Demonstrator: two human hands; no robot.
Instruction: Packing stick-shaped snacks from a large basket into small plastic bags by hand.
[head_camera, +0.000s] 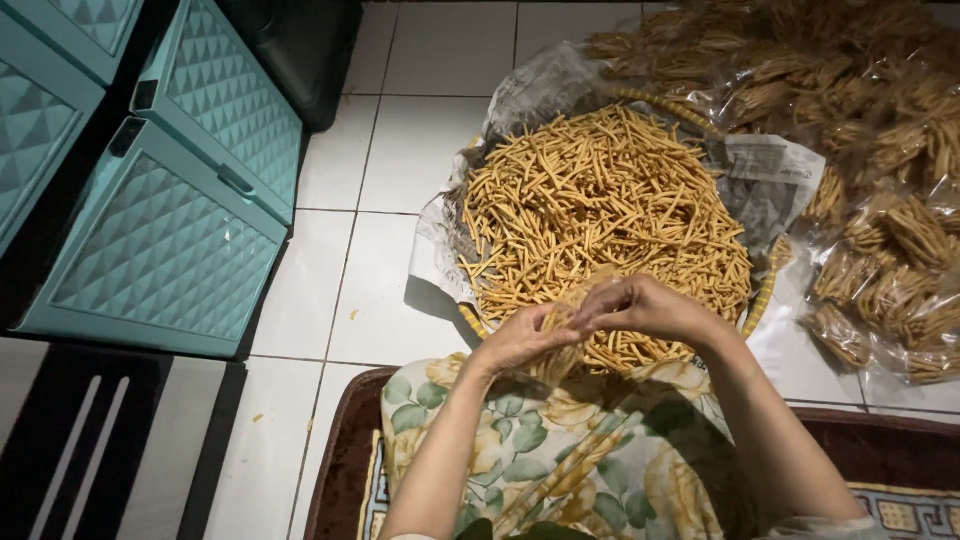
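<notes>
A round woven tray (762, 290) lined with newspaper holds a big heap of thin golden snack sticks (600, 200). At its near edge my left hand (522, 338) and my right hand (645, 308) meet, both gripping a small clear plastic bag of snack sticks (580, 300). The bag's top is pinched between my fingertips; its lower part hangs behind my left hand. My lap is covered by floral cloth (560, 450).
Several filled clear bags of sticks (880, 180) lie piled at the right and far right. A teal plastic drawer cabinet (170, 220) stands at the left on the white tiled floor (350, 290). A brown mat (345, 460) lies under me.
</notes>
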